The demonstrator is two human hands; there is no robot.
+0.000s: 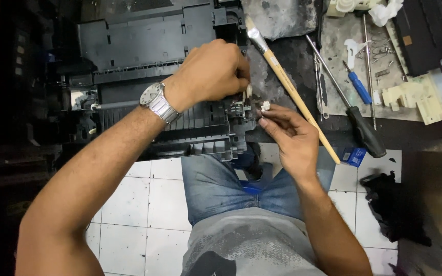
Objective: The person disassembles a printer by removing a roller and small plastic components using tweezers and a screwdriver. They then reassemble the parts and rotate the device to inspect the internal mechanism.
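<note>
The left hand (213, 71), a steel watch at its wrist, is curled shut over the right-hand edge of the opened black plastic printer chassis (149, 76), fingertips pinching something at a ribbed, slotted mechanism; what it pinches is hidden. The right hand (290, 135) pinches a small white plastic part (265, 106) between thumb and forefinger, just beside that same corner of the chassis.

The tiny, smooth part could slip from the pinch and drop to the white tiled floor (144, 204) between the knees. The long wooden-handled paintbrush (287, 84), lying diagonally on the grimy worktop (420, 138) close to the right wrist, could be knocked off. A black-handled screwdriver (351, 110) and a blue-handled one (358, 84) lie beyond it.
</note>
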